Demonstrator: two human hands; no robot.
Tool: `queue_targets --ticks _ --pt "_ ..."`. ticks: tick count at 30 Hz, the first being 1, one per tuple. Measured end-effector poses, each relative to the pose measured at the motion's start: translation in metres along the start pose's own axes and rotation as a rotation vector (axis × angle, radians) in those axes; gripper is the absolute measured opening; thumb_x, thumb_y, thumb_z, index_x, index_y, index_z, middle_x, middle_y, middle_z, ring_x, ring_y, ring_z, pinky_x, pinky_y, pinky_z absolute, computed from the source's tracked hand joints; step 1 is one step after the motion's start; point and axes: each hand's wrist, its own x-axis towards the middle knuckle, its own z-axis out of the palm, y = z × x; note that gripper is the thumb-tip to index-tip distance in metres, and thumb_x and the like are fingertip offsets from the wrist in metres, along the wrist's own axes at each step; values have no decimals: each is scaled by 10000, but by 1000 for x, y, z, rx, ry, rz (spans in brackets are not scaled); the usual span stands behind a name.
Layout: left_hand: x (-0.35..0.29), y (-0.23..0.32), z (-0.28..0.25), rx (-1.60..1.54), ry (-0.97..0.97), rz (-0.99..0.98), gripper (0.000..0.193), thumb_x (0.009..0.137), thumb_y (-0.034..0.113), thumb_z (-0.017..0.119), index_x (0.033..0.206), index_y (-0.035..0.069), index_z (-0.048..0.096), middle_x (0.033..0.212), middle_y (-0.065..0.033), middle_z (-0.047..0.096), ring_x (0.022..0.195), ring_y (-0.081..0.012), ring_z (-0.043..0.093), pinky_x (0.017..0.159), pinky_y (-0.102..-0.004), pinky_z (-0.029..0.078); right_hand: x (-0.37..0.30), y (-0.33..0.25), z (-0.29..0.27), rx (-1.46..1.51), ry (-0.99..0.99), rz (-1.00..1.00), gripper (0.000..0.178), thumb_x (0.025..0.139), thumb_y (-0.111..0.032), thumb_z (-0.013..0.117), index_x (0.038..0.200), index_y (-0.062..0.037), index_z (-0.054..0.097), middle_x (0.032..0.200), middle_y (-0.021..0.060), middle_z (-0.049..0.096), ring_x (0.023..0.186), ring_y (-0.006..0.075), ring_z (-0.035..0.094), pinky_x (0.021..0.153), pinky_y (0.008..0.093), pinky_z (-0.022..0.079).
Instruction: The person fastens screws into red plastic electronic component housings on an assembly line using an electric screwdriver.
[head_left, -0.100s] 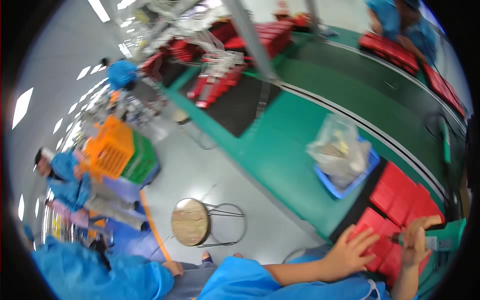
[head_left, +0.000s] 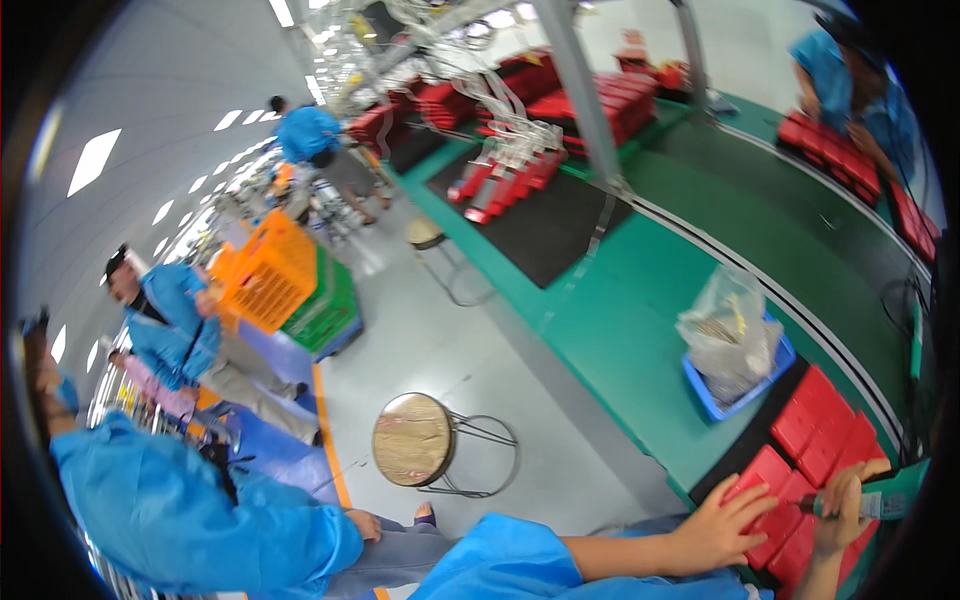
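Several red plastic housings point(head_left: 812, 412) lie side by side at the lower right, on a black mat over the green bench. My left hand point(head_left: 722, 530) rests on the nearest ones with its fingers spread. My right hand point(head_left: 843, 512) is wrapped round a green electric screwdriver point(head_left: 897, 497), whose dark nose points left over the housings toward my left hand. Where its tip ends cannot be made out clearly. Just beyond the housings stands a blue bin point(head_left: 775, 362) with a clear plastic bag point(head_left: 727, 325) of small parts in it.
A conveyor belt point(head_left: 730, 180) runs along the bench, with a co-worker point(head_left: 850, 85) across it. Red parts with white cables point(head_left: 500, 185) lie on a black mat farther off. A round stool point(head_left: 412, 440) stands left of the bench. A blue-clad person point(head_left: 200, 510) is close at left.
The view has swung, so the stool, bench and people appear farther right. My hands keep about the same places over the red housings, the screwdriver still in my right hand.
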Motion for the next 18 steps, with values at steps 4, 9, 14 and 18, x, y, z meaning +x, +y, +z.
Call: queue_targets --ticks 4,9,14,18 --pt "-4 4 -7 -35 40 11 547 582 323 700 1049 68 572 1299 -193 359 1256 -335 289 1010 -546 204 -12 9 -17 13 39 72 113 888 -83 428 980 -24 399 566 -24 341 450 34 305 444 170 256" --pt "27 -38 -100 114 567 -46 406 678 138 690 1049 45 552 1075 -135 541 1003 -317 499 861 -444 382 1 -18 -23 72 31 -81 121 898 -74 417 999 -15 387 581 -27 334 487 33 315 456 176 258" --pt "45 -93 -205 469 507 -204 241 720 78 658 953 63 599 1047 -113 548 985 -287 496 865 -364 379 17 -49 9 151 237 -88 150 845 -101 461 936 -18 376 530 0 360 422 79 366 413 198 319" --pt "71 -120 -212 543 365 -115 165 689 81 670 850 77 632 946 -101 563 905 -294 510 796 -380 402 12 -60 -2 88 182 -132 183 820 -122 488 927 -31 370 525 12 364 397 89 354 379 206 316"
